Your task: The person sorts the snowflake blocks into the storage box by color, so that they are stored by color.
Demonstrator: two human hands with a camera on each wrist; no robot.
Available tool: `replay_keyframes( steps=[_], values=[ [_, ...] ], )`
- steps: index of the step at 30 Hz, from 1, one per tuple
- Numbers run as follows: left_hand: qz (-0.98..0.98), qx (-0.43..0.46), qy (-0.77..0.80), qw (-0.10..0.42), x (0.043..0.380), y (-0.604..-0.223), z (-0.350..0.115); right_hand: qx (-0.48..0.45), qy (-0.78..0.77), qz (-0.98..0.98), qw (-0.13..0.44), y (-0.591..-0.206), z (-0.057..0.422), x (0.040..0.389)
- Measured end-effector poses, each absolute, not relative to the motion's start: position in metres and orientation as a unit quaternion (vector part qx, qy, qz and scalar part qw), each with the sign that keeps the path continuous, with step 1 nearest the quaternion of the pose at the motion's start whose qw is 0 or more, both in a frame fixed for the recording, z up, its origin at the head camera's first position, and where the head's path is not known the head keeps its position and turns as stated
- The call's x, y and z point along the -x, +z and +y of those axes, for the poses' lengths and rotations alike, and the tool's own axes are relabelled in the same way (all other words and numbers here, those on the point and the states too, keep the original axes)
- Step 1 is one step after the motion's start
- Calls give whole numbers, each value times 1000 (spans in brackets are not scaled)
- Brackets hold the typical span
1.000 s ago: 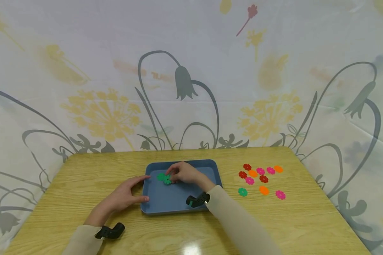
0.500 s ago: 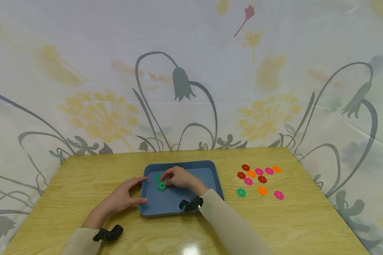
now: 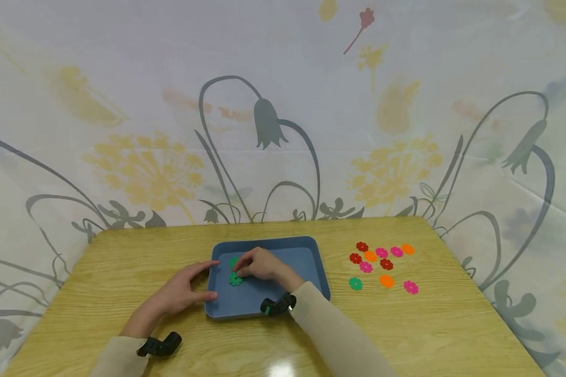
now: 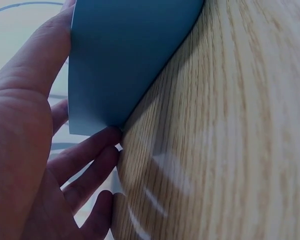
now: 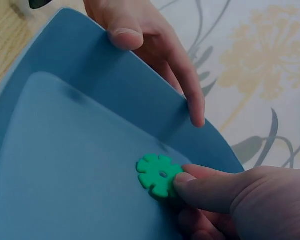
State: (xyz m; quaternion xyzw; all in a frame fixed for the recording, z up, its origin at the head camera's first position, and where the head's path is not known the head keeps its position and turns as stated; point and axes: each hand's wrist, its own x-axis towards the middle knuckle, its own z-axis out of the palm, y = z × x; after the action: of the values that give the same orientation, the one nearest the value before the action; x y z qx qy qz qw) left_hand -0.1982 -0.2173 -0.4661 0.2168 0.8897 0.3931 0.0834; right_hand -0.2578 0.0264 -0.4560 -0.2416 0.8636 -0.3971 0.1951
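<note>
Since the first head frame, the green disc (image 3: 236,279) has been carried nearer and leftward within the blue tray (image 3: 245,301) by the right hand (image 3: 261,264). At left, the left hand (image 3: 184,287) is spread against the tray's left wall, thumb and forefinger parted along the rim, nothing pinched. Inside, near that wall, a second green disc (image 3: 233,263) is seen just beyond the first; contact between the two cannot be told. The first is pinched at its edge between right thumb and fingers; it is placed between the hands, touched by the right only. Judged light, thin, fairly stiff, perhaps slick, not easily broken; best taken by the notched edge, since awkward to lift if laid flat. Farther right, eleven loose discs (image 3: 386,264), red, pink, orange and one green, are scattered on the wooden table (image 3: 453,324).
</note>
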Motion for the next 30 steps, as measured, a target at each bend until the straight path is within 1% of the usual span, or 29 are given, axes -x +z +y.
replay_keyframes(
  steps=[8, 15, 22, 30],
  values=[
    [889, -213, 396, 87, 198, -467, -218, 215, -406, 870, 181, -458, 23, 257],
    [890, -216, 392, 83, 198, -467, -218, 221, -416, 865, 173, -460, 25, 256],
    [889, -215, 395, 86, 197, -467, -218, 208, -432, 859, 180, -465, 24, 260],
    [889, -223, 392, 83, 198, -468, -217, 206, -448, 851, 180, -459, 27, 258]
  ],
)
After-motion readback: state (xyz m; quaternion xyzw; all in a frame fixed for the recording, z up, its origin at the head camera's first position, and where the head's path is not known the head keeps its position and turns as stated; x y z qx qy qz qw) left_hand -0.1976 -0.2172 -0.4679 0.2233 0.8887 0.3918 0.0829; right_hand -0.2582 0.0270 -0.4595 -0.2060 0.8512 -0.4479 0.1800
